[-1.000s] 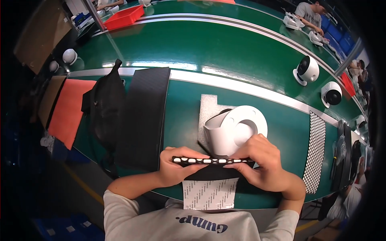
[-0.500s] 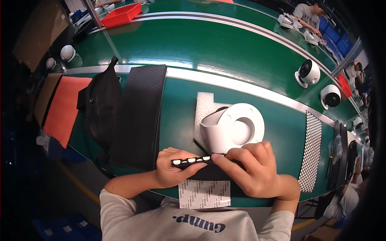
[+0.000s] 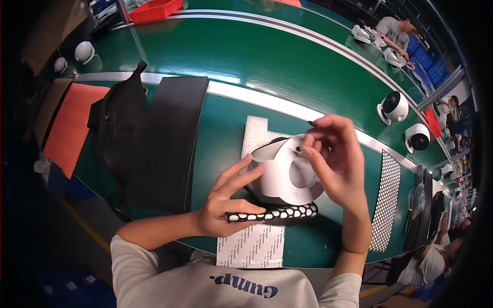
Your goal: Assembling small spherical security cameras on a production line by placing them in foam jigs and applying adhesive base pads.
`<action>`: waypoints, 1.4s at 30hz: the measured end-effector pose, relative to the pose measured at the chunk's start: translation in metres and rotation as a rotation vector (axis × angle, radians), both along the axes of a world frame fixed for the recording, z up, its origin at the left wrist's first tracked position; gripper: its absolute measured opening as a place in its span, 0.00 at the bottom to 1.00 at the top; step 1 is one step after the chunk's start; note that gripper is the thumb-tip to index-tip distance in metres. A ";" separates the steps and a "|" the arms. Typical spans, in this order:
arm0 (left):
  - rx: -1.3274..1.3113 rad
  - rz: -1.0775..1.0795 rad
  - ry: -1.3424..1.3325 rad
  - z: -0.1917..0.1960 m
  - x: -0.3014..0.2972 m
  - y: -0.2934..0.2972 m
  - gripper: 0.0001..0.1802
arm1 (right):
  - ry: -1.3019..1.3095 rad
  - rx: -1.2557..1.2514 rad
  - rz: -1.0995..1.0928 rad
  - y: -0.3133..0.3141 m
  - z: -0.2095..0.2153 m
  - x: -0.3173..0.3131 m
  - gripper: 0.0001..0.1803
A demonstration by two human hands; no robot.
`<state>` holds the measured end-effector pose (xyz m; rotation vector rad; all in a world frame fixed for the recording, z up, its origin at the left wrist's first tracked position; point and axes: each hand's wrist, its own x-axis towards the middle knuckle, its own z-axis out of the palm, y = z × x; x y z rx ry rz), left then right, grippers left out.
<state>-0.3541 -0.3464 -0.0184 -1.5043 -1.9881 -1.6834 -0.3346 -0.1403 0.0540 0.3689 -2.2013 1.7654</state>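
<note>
A white camera housing (image 3: 275, 177) with a round, ring-like base lies on its side at the middle of the bench, against a pale foam block (image 3: 255, 131). My left hand (image 3: 223, 203) grips a black sheet with white round dots (image 3: 272, 213) in front of it. Two fingers of that hand stretch up to the housing's left side. Over the base's upper right rim is my right hand (image 3: 336, 159), its fingers curled and thumb bent in. A small black pad (image 3: 298, 149) shows at the thumb tip, and another dark bit (image 3: 312, 123) at a raised fingertip.
White printed backing paper (image 3: 250, 246) lies at the bench's near edge. To the left are a black foam sheet (image 3: 167, 149), a black bag (image 3: 123, 128) and an orange sheet (image 3: 77, 128). Another dotted sheet (image 3: 386, 200) lies right. Finished-looking cameras (image 3: 394, 107) stand beyond; a co-worker (image 3: 395, 33) sits far right.
My right hand has left the dotted sheet and moved up to the housing's base. My left hand has tilted the sheet, showing more dots, and stretched two fingers to the housing.
</note>
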 end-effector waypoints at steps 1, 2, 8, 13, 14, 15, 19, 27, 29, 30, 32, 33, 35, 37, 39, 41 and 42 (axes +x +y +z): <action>-0.027 -0.057 -0.048 -0.003 -0.002 0.000 0.10 | -0.032 -0.028 0.020 -0.001 0.001 -0.002 0.17; -0.024 -0.057 -0.050 -0.005 -0.004 0.001 0.10 | -0.034 -0.025 0.020 -0.001 0.002 -0.002 0.17; -0.012 -0.085 -0.102 -0.008 -0.008 0.001 0.10 | -0.055 0.064 0.073 -0.004 0.001 -0.005 0.16; -0.009 -0.072 -0.086 -0.009 -0.011 0.002 0.10 | -0.070 0.082 0.055 -0.007 0.004 -0.009 0.14; -0.008 -0.074 -0.087 -0.008 -0.012 0.002 0.10 | -0.055 0.097 0.017 -0.009 0.005 -0.010 0.14; -0.011 -0.073 -0.087 -0.008 -0.012 0.002 0.10 | -0.058 0.096 0.019 -0.007 0.008 -0.009 0.14; -0.019 -0.065 -0.099 -0.007 -0.013 0.001 0.10 | 0.500 0.951 -0.100 -0.004 0.015 -0.007 0.21; -0.026 -0.059 -0.065 -0.010 -0.014 0.001 0.11 | 0.092 0.360 -0.171 0.027 0.004 -0.006 0.09; -0.026 -0.059 -0.052 -0.010 -0.014 0.002 0.11 | 0.029 0.377 -0.129 0.033 0.005 -0.006 0.06; -0.031 -0.049 -0.048 -0.011 -0.014 0.002 0.11 | -0.025 0.344 -0.102 0.033 0.002 -0.008 0.05; -0.037 -0.036 -0.041 -0.012 -0.015 0.002 0.12 | -0.088 0.272 -0.090 0.031 -0.001 -0.010 0.04; -0.038 -0.040 -0.043 -0.013 -0.015 0.002 0.12 | -0.090 0.271 -0.094 0.033 -0.002 -0.010 0.04; -0.046 -0.034 -0.042 -0.013 -0.015 0.003 0.12 | -0.080 0.298 -0.085 0.035 -0.003 -0.010 0.05; -0.053 -0.028 -0.049 -0.011 -0.015 0.002 0.11 | -0.080 0.334 -0.078 0.036 -0.001 -0.011 0.05; -0.059 -0.022 -0.056 -0.011 -0.016 0.002 0.11 | -0.078 0.372 -0.071 0.037 0.001 -0.011 0.05; -0.065 -0.012 -0.062 -0.011 -0.016 0.002 0.11 | -0.044 0.449 -0.086 0.036 0.001 -0.011 0.06; -0.065 -0.012 -0.063 -0.011 -0.017 0.003 0.11 | -0.044 0.449 -0.087 0.036 0.001 -0.011 0.06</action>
